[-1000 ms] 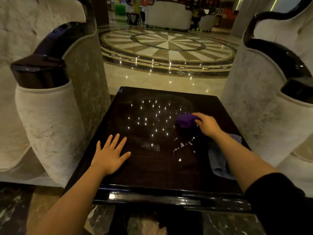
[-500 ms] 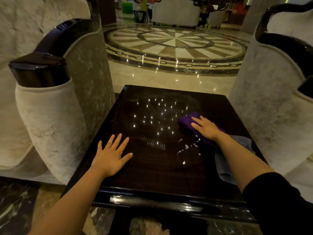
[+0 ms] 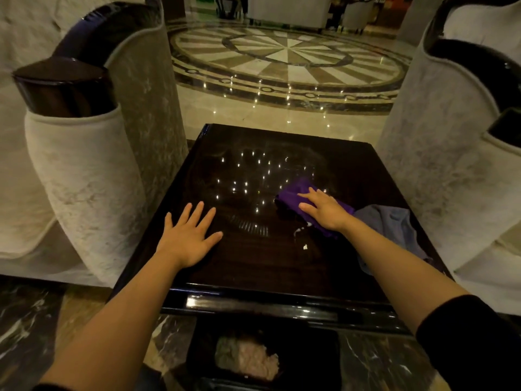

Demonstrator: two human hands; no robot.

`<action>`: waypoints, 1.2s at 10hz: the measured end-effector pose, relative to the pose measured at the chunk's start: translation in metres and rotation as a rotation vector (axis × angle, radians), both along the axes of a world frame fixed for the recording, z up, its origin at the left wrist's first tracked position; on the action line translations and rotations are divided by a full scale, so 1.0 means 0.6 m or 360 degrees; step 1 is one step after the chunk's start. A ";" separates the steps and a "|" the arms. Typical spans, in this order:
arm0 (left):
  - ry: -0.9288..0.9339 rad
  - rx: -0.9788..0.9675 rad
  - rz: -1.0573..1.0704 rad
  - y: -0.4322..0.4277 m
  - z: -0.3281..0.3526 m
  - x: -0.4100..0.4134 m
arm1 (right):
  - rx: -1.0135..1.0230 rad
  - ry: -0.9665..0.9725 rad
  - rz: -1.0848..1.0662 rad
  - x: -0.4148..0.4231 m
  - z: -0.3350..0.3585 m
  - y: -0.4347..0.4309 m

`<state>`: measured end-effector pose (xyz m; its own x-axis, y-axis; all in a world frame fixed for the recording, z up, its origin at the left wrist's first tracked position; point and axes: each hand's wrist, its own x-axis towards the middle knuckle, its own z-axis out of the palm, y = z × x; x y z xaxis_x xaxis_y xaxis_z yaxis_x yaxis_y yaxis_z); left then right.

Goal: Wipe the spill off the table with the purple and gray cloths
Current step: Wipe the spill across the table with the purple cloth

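From the head view, the right hand [image 3: 324, 211] lies flat, fingers spread, pressing the purple cloth [image 3: 293, 197] onto the dark table [image 3: 253, 272] right of centre. Pale spill [image 3: 301, 231] spots show just near of the cloth, so wiping looks under way but unfinished. The gray cloth [image 3: 394, 224] lies untouched near the right edge. The left hand [image 3: 187, 239] rests open on the table, holding nothing.
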<state>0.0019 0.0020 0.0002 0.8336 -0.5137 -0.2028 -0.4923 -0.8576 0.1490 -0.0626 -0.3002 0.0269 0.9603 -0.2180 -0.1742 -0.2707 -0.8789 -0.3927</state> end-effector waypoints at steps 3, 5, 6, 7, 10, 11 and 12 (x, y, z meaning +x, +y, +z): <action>-0.0008 -0.0001 -0.0011 0.000 0.001 0.001 | 0.0191 -0.0143 0.0169 -0.067 -0.015 0.096; -0.0025 -0.0005 -0.0021 0.000 0.002 0.000 | 0.0303 -0.0245 0.0256 -0.125 -0.016 0.167; -0.0023 -0.0003 -0.0023 0.001 0.001 0.001 | 0.0309 -0.0332 0.0293 -0.159 -0.013 0.209; -0.0033 0.0001 -0.0028 0.002 -0.001 0.001 | 0.0265 -0.0475 0.0324 -0.194 -0.015 0.247; -0.0047 0.0013 -0.0009 -0.001 0.031 0.007 | 0.0519 -0.0646 0.0371 -0.248 -0.009 0.291; -0.0089 0.0118 0.0067 0.032 0.041 -0.002 | 0.0596 -0.0625 0.0411 -0.259 -0.002 0.304; -0.0137 0.0236 0.0042 0.033 0.044 -0.009 | 0.0594 -0.0715 0.0342 -0.250 0.022 0.295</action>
<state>-0.0035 0.0221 0.0266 0.8640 -0.4611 -0.2020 -0.4747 -0.8799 -0.0218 -0.2126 -0.1235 0.0403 0.9731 -0.0141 0.2301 0.1601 -0.6767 -0.7186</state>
